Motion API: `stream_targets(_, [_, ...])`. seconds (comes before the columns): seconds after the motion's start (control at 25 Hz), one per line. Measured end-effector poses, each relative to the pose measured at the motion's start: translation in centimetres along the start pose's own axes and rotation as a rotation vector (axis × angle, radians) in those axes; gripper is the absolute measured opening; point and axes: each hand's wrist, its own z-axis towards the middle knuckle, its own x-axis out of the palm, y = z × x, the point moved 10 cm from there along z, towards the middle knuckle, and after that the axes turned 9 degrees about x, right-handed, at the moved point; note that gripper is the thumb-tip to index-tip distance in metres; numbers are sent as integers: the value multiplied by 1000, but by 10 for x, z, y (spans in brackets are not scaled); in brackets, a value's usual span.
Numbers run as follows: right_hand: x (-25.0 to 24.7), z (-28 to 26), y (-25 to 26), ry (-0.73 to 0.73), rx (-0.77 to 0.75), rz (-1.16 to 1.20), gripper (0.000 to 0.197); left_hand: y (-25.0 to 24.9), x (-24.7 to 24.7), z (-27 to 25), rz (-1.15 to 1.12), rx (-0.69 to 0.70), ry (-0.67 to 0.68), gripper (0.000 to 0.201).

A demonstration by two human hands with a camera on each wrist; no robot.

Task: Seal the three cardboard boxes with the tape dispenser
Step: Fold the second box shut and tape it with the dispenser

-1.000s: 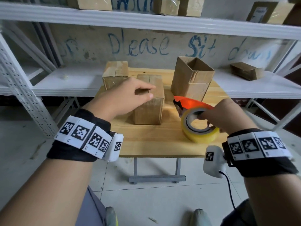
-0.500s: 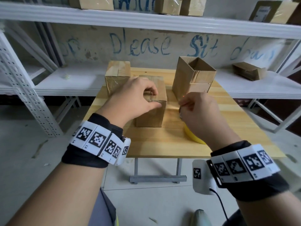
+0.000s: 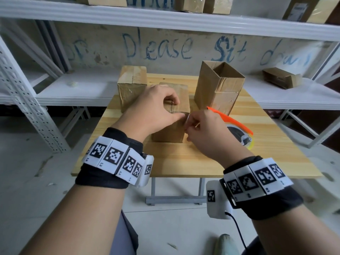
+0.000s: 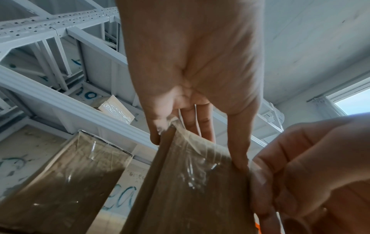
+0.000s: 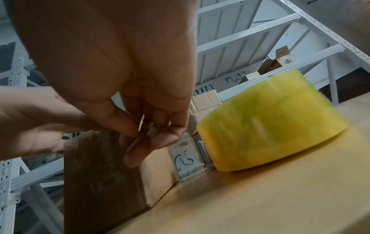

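Both forearms are reaching forward over the wooden worktop (image 3: 184,162), meeting at the near top edge of the middle cardboard box (image 3: 176,126). The left hand (image 3: 152,109) is arching over that box, its fingers curling down onto the top flaps while the thumb is pressing at the near right corner, where clear tape (image 4: 192,171) is lying wrinkled over the cardboard. The right hand (image 3: 204,129) is sitting at 3 o'clock of the left, touching its thumb, with thumb and fingertips (image 5: 140,142) pinching together on what looks like the free end of the tape; the strip itself is too thin and clear to make out for certain. The tape dispenser (image 3: 237,129), orange-bladed with a yellow roll (image 5: 270,131), is resting on the worktop just at 3 o'clock of the right hand, untouched by it. A closed box (image 3: 132,89) is standing at 11 o'clock of the middle one, and a taller box with its top open (image 3: 219,89) is standing at 1 o'clock.
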Motion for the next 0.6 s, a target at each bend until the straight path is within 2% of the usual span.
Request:
stream_targets(0.28, [5, 4, 7, 98, 45, 7, 25, 8, 0, -4, -64, -18, 116, 24])
stream_targets(0.44, [0, 12, 18, 0, -42, -63, 26, 14, 1, -5, -151, -56, 166, 45])
stream_targets(0.6, [4, 10, 33, -125, -203, -332, 20, 18, 2, -10, -201, -50, 233, 64])
